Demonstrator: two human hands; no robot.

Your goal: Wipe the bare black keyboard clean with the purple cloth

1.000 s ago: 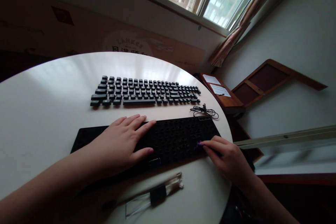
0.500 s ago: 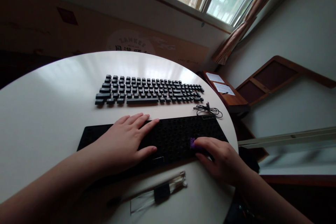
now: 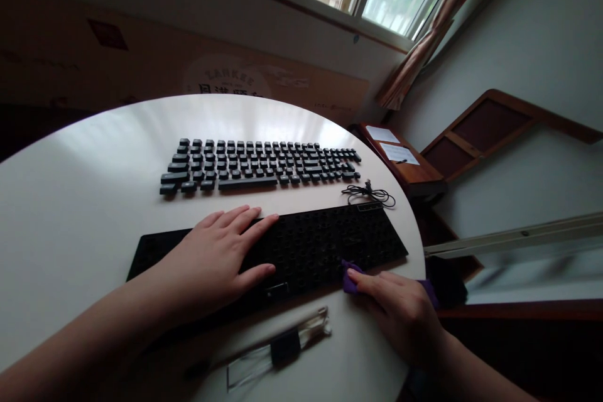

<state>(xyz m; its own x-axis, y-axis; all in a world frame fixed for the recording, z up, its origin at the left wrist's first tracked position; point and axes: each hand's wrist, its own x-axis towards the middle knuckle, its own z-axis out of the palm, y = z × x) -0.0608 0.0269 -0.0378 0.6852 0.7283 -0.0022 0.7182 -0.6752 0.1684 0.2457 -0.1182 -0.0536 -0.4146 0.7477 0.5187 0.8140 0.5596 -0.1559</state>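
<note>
Wire tool (image 3: 285, 347): lying on the bench (image 3: 70, 213), this side of the keyboard (image 3: 306, 245).
Right hand (image 3: 400, 308): fingers pinching the cloth (image 3: 349, 277), purple, at the keyboard's near edge, right of middle.
Left hand (image 3: 226, 251): fingers spread, released, laid over the keyboard's left part.
Cable (image 3: 370, 193): coiled just behind the keyboard's right end.
Keycaps (image 3: 247, 183): in rows beyond, apart from the keyboard.

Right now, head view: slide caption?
Left hand spread on the black keyboard base, right hand holding a purple cloth at its near edge.
</note>
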